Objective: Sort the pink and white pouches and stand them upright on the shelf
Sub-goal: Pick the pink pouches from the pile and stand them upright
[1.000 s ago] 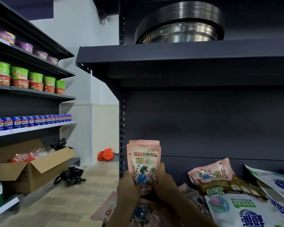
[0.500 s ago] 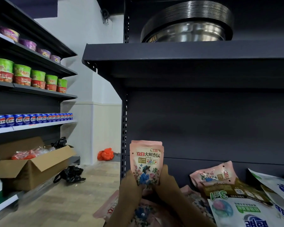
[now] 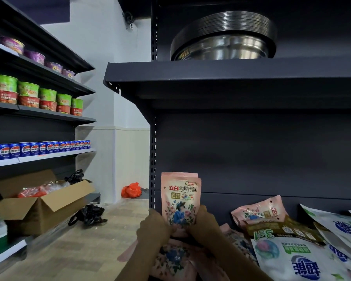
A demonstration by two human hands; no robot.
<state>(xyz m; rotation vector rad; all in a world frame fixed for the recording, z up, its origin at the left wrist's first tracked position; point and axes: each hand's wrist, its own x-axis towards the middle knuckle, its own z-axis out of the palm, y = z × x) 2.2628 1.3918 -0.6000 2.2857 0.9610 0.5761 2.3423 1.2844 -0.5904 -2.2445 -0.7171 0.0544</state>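
Both hands hold a pink flowered pouch (image 3: pixel 180 199) upright at the left end of the dark shelf. My left hand (image 3: pixel 153 227) grips its lower left corner and my right hand (image 3: pixel 206 225) grips its lower right corner. A second pink pouch edge shows just behind it. More pink pouches (image 3: pixel 170 260) lie flat under my hands. Another pink pouch (image 3: pixel 258 210) leans on the heap to the right. White pouches (image 3: pixel 292 260) with blue print lie there too, under a brown pouch (image 3: pixel 282 230).
The shelf above (image 3: pixel 231 78) carries a stack of steel basins (image 3: pixel 223 37). The dark back panel (image 3: pixel 251 155) is bare. To the left stand shelves with cup noodles (image 3: pixel 34 96) and blue cans (image 3: pixel 39 148), an open cardboard box (image 3: pixel 39 207), and black bags (image 3: pixel 87 214) on the floor.
The pink pouch stays upright between both hands; the view has shifted slightly, so it sits a little further right and lower in the frame.
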